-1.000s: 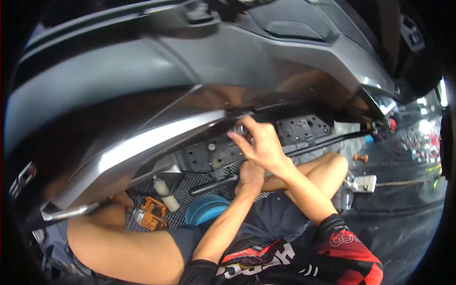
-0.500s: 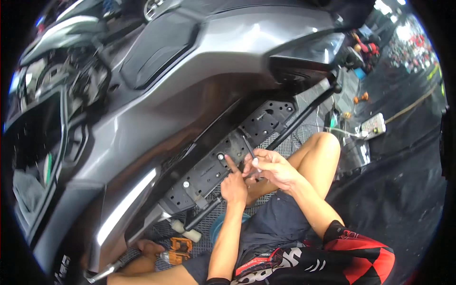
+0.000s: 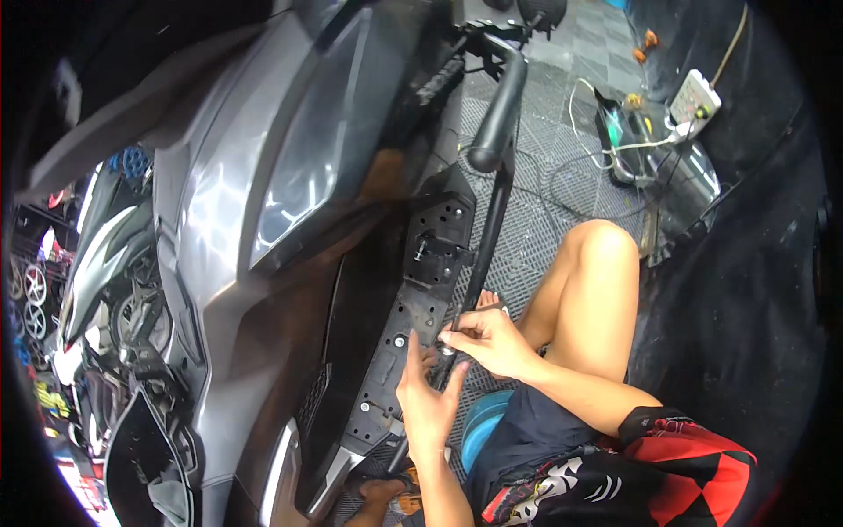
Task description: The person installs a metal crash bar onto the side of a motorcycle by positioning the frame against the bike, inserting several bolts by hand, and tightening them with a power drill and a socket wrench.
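Note:
A grey scooter [image 3: 233,220] lies along my left side. Its dark footboard plate [image 3: 384,373], with holes and several bolts, is exposed in front of me. My left hand [image 3: 428,400] is over the plate's outer edge, fingers apart, forefinger pointing up near a silver bolt [image 3: 399,342]. I see nothing held in it. Just to its right, my right hand [image 3: 492,341] pinches a small dark tool with a metal end [image 3: 446,349], beside the plate's edge and a long black bar [image 3: 492,237]. The fingers hide part of that tool, so its exact kind is unclear.
A blue tub [image 3: 483,430] sits by my leg. Beyond my raised knee [image 3: 601,255] are a white power strip [image 3: 694,101], loose cables and a dark tray [image 3: 623,145] on the matted floor. A black sheet hangs at right. Other scooters [image 3: 105,255] stand at far left.
My view has swung, so the scooter now stands more upright in the picture. My left hand has opened from pointing at the plate. My right hand has turned, and the dark tool's long shaft shows less.

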A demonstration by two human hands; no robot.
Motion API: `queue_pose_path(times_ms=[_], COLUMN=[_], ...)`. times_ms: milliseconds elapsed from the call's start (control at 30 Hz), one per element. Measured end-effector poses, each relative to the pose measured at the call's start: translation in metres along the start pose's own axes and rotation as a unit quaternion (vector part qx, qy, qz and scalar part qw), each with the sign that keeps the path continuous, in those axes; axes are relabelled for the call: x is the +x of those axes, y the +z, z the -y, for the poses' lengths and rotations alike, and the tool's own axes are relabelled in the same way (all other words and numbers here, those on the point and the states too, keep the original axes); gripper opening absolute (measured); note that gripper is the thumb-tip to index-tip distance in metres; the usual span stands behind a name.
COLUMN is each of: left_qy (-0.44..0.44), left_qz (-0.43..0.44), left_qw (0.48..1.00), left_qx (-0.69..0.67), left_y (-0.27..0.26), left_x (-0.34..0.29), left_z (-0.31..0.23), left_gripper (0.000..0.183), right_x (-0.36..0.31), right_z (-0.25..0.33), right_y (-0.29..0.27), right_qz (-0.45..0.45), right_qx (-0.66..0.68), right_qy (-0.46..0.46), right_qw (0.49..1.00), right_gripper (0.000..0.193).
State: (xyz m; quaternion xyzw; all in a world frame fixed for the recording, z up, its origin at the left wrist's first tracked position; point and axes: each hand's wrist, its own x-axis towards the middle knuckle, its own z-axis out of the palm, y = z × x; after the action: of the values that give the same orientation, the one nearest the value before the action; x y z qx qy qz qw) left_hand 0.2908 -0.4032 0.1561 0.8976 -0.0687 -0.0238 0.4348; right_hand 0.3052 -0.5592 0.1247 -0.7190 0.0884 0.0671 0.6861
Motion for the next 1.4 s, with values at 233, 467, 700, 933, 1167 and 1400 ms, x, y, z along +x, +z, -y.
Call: queue_pose_path(times_ms=[233,467,700,933,1167,1400], left_qy=[0.011,0.013,-0.085,-0.069,-0.083,-0.066], left_qz=[-0.032,-0.142,-0.131,-0.125,-0.122,-0.113], left_qw=[0.996,0.988,0.982,0.982,0.981,0.983], left_qx=[-0.08,-0.058,-0.104,-0.121,-0.129,-0.125], left_y=[0.02,0.048,0.046,0.047,0.052,0.049], left_x=[0.023,0.089,0.097,0.098,0.096,0.101], left_z=[0.001,0.07,0.059,0.041,0.04,0.043], left_gripper=[0.035,0.028,0.029,0.029,0.03,0.027], right_x=[0.008,0.073,0.084,0.085,0.089,0.099], right_z=[0.073,0.145,0.112,0.111,0.103,0.092], right_y=[-0.088,-0.166,-0.168,-0.163,-0.164,-0.159], right_qz=[0.13,-0.102,-0.112,-0.118,-0.129,-0.174], right_qx=[-0.276,-0.497,-0.229,-0.234,-0.285,-0.31], right_qy=[-0.096,-0.076,-0.149,-0.176,-0.188,-0.229], right_qw=[0.947,0.858,0.955,0.949,0.931,0.906], right_gripper=[0.036,0.058,0.07,0.061,0.053,0.06])
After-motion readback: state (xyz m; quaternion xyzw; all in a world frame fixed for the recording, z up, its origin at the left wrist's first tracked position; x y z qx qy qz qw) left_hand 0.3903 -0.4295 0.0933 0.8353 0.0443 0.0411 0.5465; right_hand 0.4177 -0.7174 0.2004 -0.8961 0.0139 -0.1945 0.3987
